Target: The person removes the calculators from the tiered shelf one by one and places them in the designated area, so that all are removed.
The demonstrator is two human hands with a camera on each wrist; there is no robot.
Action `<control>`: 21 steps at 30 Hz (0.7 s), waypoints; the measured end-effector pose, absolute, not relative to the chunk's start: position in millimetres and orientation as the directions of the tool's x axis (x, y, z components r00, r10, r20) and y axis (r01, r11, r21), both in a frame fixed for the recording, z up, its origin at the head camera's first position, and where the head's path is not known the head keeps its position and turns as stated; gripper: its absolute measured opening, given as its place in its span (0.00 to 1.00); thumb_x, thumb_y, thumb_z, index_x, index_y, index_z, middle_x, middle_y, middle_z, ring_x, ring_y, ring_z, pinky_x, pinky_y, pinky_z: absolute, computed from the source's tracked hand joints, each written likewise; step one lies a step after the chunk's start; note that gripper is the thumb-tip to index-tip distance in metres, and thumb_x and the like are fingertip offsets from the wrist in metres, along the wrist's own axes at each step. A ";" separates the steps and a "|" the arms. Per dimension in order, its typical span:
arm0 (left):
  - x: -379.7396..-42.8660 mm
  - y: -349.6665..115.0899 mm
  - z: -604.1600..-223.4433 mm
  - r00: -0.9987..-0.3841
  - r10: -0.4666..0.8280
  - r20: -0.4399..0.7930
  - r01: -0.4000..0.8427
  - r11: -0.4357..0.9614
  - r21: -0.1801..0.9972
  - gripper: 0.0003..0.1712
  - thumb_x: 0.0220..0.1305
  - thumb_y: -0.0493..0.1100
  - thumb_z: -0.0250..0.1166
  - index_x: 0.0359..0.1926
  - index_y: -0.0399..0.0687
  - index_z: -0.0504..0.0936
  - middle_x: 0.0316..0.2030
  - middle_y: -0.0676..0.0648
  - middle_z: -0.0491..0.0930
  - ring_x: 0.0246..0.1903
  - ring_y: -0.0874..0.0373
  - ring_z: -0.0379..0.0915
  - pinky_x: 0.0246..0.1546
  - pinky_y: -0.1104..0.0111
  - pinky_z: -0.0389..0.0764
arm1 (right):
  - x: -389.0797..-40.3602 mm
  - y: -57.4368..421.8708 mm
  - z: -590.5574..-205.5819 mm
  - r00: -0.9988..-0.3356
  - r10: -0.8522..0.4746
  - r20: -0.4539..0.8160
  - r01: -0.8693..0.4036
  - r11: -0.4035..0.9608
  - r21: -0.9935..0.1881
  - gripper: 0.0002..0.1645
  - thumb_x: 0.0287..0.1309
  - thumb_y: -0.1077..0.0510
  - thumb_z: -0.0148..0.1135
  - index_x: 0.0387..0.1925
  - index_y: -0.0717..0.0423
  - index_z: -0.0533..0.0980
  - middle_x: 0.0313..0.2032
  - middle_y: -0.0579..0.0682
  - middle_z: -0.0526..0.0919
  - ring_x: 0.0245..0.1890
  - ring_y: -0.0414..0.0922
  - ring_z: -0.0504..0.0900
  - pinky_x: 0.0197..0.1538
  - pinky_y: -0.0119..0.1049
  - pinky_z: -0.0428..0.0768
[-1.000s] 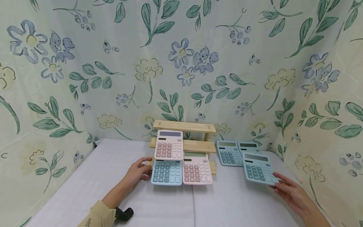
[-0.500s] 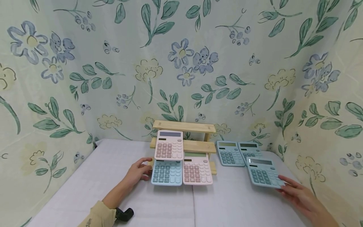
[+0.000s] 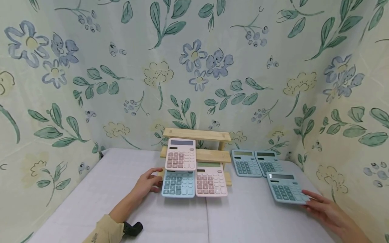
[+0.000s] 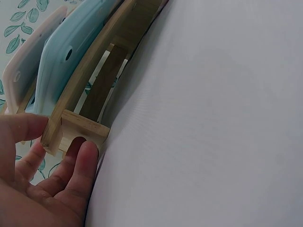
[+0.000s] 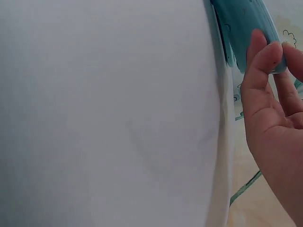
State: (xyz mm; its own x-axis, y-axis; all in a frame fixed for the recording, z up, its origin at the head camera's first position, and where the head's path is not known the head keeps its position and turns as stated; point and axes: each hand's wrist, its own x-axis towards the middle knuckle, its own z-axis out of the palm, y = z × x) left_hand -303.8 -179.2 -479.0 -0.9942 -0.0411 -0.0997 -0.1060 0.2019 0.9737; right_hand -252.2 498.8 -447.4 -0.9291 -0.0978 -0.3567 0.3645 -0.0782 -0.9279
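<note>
My left hand (image 3: pixel 148 182) holds the lower left end of a tiered wooden rack (image 3: pixel 197 134). In the left wrist view the thumb presses the front of the rail (image 4: pixel 81 80) and curled fingers lie behind its end block. The rack bears a pink calculator (image 3: pixel 181 154) on the upper tier, with a blue calculator (image 3: pixel 178 185) and another pink calculator (image 3: pixel 211 182) below. To the right, my right hand (image 3: pixel 323 207) pinches the right edge of a light blue calculator (image 3: pixel 287 190), thumb on top and fingers underneath. The right wrist view shows only that calculator's corner end (image 5: pixel 248 23).
Two more blue calculators (image 3: pixel 247 164) lie side by side right of the rack, just behind the held one. A white cloth (image 3: pixel 237 216) covers the table. Floral curtains (image 3: pixel 194 101) stand at the back and both sides. A black device (image 3: pixel 133 229) sits at the left wrist.
My right hand has carried the blue calculator right and toward me, away from the two behind it, uncovering more of the right one. The left hand stays on the rack.
</note>
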 end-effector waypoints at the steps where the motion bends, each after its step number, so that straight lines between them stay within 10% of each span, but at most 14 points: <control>1: -304.1 -179.2 -479.0 -0.994 -0.040 -0.098 -0.104 0.200 0.974 0.25 0.68 0.45 0.62 0.65 0.51 0.74 0.41 0.44 0.85 0.37 0.53 0.81 0.35 0.63 0.84 | -252.1 500.0 -447.7 -0.928 -0.090 -0.362 0.369 -0.082 -0.926 0.22 0.66 0.66 0.60 0.37 0.30 0.85 0.42 0.38 0.86 0.46 0.43 0.85 0.53 0.39 0.83; 21: -304.5 -178.9 -479.4 -0.995 -0.040 -0.092 -0.098 0.205 0.974 0.25 0.68 0.45 0.62 0.65 0.51 0.74 0.41 0.44 0.85 0.37 0.53 0.81 0.35 0.63 0.85 | -264.6 513.7 -449.7 -0.921 -0.079 -0.381 0.388 -0.107 -0.915 0.20 0.64 0.67 0.62 0.37 0.35 0.86 0.42 0.40 0.86 0.46 0.41 0.85 0.58 0.43 0.81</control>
